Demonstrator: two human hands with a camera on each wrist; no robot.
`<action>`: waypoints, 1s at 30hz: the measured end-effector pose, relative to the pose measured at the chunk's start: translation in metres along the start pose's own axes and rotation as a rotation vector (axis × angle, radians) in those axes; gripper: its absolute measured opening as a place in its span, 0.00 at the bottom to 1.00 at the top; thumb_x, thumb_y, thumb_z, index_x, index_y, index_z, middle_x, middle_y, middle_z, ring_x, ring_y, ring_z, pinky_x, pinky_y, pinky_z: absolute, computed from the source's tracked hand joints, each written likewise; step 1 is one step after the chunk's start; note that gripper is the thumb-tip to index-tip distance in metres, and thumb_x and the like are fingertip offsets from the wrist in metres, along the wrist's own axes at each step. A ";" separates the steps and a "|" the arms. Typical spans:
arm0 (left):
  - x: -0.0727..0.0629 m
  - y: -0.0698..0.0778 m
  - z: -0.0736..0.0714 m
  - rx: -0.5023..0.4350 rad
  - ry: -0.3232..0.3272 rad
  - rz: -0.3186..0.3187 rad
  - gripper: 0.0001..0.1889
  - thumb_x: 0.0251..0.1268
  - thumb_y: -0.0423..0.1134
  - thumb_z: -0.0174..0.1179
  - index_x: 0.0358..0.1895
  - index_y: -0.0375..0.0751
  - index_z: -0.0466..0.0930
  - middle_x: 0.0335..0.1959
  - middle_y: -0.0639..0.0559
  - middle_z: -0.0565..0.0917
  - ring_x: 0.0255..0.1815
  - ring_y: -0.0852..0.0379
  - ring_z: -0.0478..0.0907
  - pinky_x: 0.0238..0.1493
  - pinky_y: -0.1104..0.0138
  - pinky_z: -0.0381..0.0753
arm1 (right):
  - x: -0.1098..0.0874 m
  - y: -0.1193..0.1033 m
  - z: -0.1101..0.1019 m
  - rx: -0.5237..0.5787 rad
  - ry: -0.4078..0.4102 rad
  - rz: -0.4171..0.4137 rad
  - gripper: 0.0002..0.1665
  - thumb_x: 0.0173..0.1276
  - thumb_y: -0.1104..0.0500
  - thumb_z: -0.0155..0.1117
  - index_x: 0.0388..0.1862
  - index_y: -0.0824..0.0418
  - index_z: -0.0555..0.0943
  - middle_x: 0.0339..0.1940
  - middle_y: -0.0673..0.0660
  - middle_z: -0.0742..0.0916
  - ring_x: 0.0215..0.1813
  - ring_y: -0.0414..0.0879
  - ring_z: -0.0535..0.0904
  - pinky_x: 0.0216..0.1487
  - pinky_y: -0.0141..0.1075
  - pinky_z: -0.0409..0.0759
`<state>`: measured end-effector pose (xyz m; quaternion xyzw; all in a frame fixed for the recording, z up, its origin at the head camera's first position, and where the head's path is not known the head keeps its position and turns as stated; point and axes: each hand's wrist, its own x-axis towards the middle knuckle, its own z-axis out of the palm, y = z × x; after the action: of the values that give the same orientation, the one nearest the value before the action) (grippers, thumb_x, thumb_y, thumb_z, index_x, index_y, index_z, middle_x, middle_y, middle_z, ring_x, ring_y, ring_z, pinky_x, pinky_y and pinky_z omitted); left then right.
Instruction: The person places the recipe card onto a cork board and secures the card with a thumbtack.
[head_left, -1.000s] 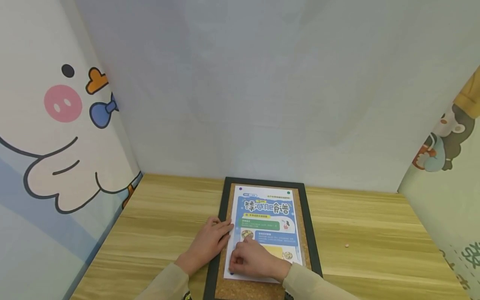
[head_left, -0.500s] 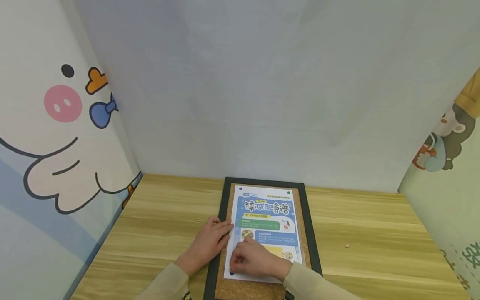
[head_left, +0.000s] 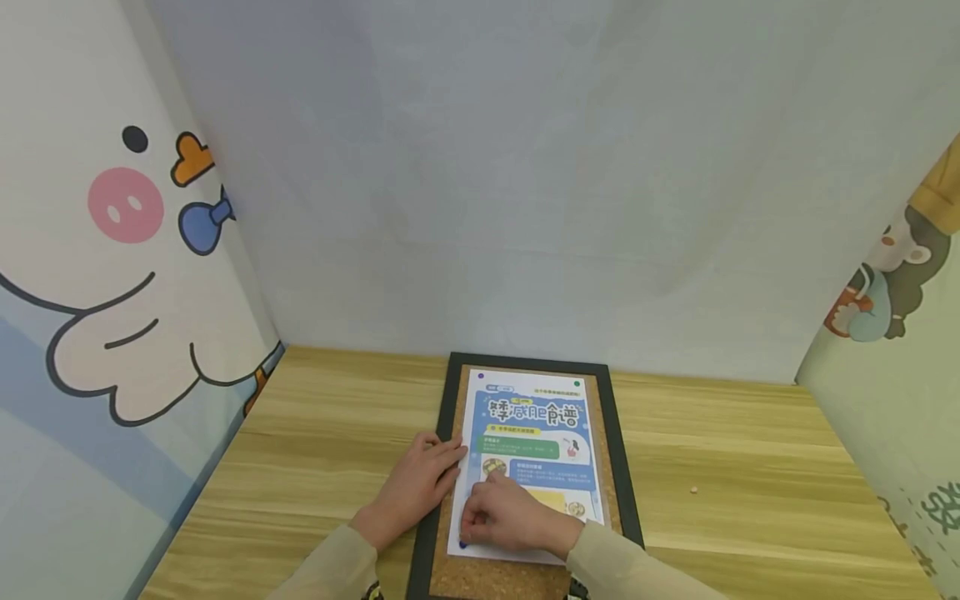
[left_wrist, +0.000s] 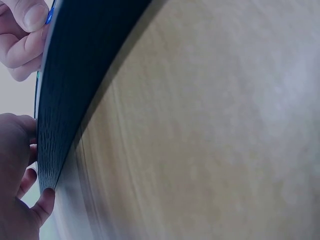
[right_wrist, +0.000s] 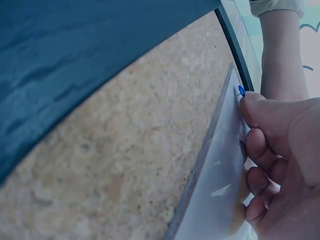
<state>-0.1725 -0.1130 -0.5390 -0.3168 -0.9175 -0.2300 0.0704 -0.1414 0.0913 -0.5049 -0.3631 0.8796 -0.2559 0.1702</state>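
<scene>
A cork board (head_left: 495,577) in a black frame (head_left: 622,467) lies on the table, with a printed poster (head_left: 536,414) on it. A purple push pin (head_left: 481,376) and a green push pin (head_left: 577,383) sit at the poster's upper corners. At its lower left corner, my right hand (head_left: 510,515) pinches a blue push pin (right_wrist: 241,91) between thumb and forefinger. The pin's tip is hidden. My left hand (head_left: 420,479) rests across the frame's left side, its fingertips at the poster's left edge.
A tiny pale pink piece (head_left: 693,490) lies on the wood-grain table (head_left: 750,467), right of the board. A plain pale sheet (head_left: 510,183) hangs behind the table, and cartoon-printed panels (head_left: 112,333) stand at both sides.
Both hands stay almost in place. A little more of the blue push pin shows below the right hand's fingers than one second ago.
</scene>
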 end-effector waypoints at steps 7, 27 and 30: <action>0.000 -0.001 0.000 0.012 -0.002 0.005 0.18 0.75 0.37 0.64 0.64 0.36 0.83 0.69 0.43 0.80 0.53 0.51 0.71 0.54 0.56 0.75 | 0.001 -0.001 -0.001 0.003 -0.010 0.003 0.07 0.71 0.53 0.72 0.31 0.49 0.88 0.28 0.36 0.78 0.34 0.31 0.64 0.43 0.27 0.60; 0.000 0.003 -0.003 0.010 0.010 0.010 0.18 0.74 0.37 0.64 0.63 0.36 0.84 0.67 0.42 0.81 0.53 0.49 0.72 0.55 0.54 0.75 | 0.000 -0.003 0.000 -0.093 -0.002 -0.029 0.08 0.71 0.53 0.72 0.30 0.48 0.87 0.28 0.37 0.77 0.34 0.31 0.65 0.43 0.26 0.62; 0.000 0.002 -0.002 0.020 0.002 0.007 0.18 0.75 0.37 0.64 0.63 0.37 0.84 0.68 0.42 0.81 0.53 0.49 0.72 0.55 0.54 0.75 | 0.000 -0.003 0.000 -0.103 0.000 -0.037 0.08 0.71 0.53 0.71 0.30 0.48 0.87 0.28 0.37 0.77 0.34 0.31 0.65 0.43 0.26 0.62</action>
<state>-0.1713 -0.1121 -0.5359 -0.3190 -0.9186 -0.2206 0.0752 -0.1400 0.0891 -0.5032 -0.3877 0.8847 -0.2134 0.1467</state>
